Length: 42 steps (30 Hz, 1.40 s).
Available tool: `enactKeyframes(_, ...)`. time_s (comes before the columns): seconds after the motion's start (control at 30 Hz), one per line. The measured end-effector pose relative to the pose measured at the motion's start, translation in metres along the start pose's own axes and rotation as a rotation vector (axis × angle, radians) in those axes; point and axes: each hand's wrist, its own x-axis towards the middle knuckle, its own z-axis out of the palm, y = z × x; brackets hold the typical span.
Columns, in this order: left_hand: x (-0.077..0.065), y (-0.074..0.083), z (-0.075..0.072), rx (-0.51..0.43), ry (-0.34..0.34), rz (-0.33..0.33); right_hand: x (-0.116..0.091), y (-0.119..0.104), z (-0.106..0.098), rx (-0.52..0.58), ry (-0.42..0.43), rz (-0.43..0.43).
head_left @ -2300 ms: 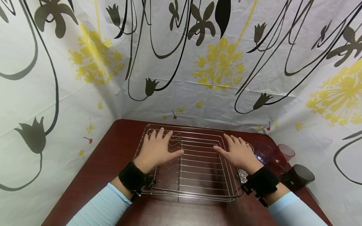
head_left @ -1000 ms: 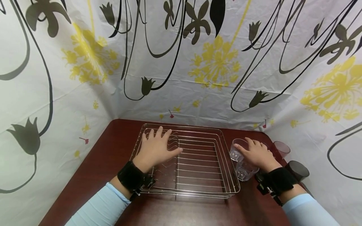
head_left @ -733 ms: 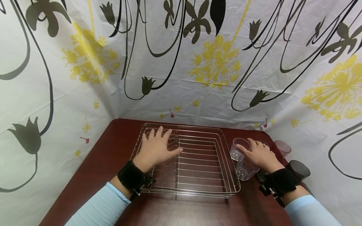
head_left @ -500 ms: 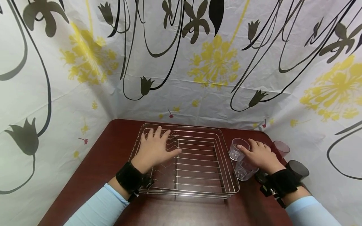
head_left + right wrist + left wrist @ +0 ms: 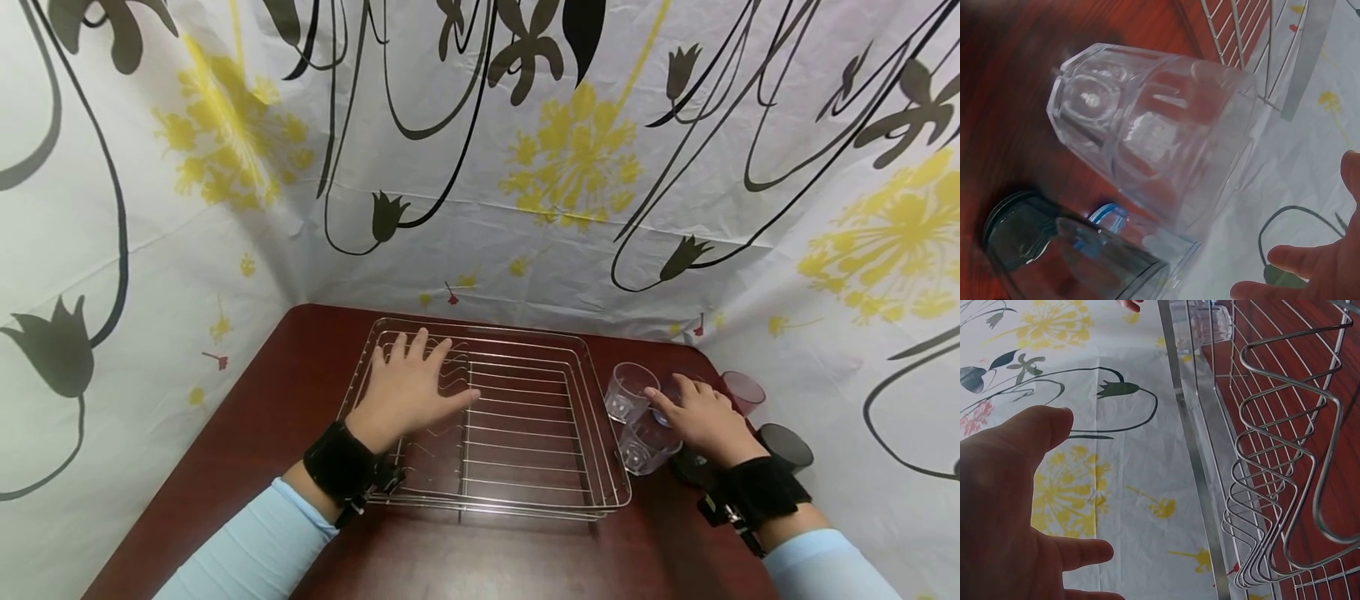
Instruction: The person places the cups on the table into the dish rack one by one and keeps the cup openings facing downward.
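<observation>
A wire dish rack point(image 5: 525, 508) stands on the table. My left hand point(image 5: 408, 392) is held over its left side, fingers spread, holding nothing. In the left wrist view that hand point(image 5: 1004, 506) is beside the rack's wavy plate wires point(image 5: 1316, 394). Right of the rack stand two clear glasses, one farther back point(image 5: 628, 392) and one nearer point(image 5: 643, 450). My right hand point(image 5: 708, 417) is over the glasses with its fingers extended and nothing in its grasp. From the right wrist, a faceted clear glass point(image 5: 1154, 131) stands upright, apart from the fingertips point(image 5: 1291, 259).
A smoked dark glass point(image 5: 783, 447) and a pinkish glass point(image 5: 742, 392) stand farther right. A blue-tinted glass point(image 5: 1110, 215) is beside the dark one, partly hidden under my right hand. A patterned curtain point(image 5: 465, 250) encloses the dark red table point(image 5: 450, 558).
My right hand has moved right, from the rack's right edge to over the glasses, uncovering the clear ones. My left hand stays over the rack. The head view has tilted slightly.
</observation>
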Motion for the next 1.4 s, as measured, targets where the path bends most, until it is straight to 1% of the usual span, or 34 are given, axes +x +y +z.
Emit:
enactKeyframes(0.17, -0.001, 0.001, -0.002, -0.001, -0.002, 0.002, -0.001, 0.011, 0.000, 0.003, -0.011, 0.001)
enactKeyframes(0.4, -0.001, 0.002, -0.003, 0.008, 0.015, 0.010, -0.001, 0.024, 0.002, 0.008, -0.006, 0.002)
enactKeyframes(0.63, -0.001, 0.002, 0.000, -0.009, 0.010, 0.018, -0.004, 0.039, 0.004, -0.012, -0.057, 0.066)
enactKeyframes(0.83, -0.003, 0.004, 0.000, -0.040, -0.005, 0.013, -0.006, 0.045, 0.004, -0.013, -0.082, 0.085)
enactKeyframes(1.13, -0.005, 0.005, 0.001, -0.040, -0.007, 0.012, -0.008, 0.055, 0.009, -0.005, -0.082, 0.101)
enactKeyframes(1.4, -0.005, 0.007, 0.001, -0.047, -0.008, 0.012, -0.011, 0.065, 0.013, 0.014, -0.086, 0.095)
